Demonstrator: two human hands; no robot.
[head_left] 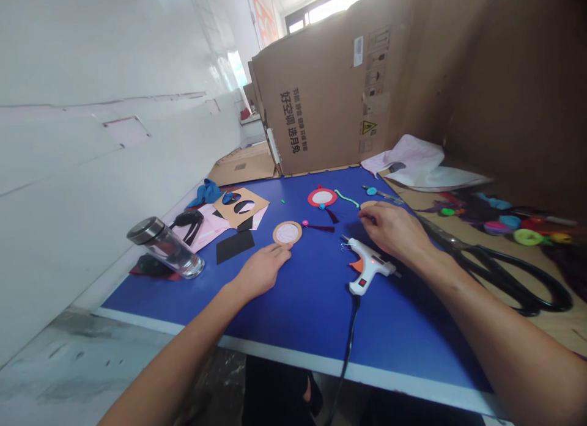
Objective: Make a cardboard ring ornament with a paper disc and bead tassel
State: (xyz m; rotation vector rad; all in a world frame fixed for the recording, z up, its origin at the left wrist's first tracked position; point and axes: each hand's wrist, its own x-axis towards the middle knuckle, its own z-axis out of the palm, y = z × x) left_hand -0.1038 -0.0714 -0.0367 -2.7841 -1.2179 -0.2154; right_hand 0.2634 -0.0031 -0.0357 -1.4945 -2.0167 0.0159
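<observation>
Tan disc (299, 231) — flat, white face up — tassel (322, 228) pointing right.

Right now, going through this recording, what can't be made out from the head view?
All in the head view:
Tan piece by the right hand: partly hidden by that hand, so its full outline and whether it is gripped are unclear.
Markings on the round card at the left hand: too small and faint.
Cord of the glue gun: its far end cut off by the bottom edge.
</observation>
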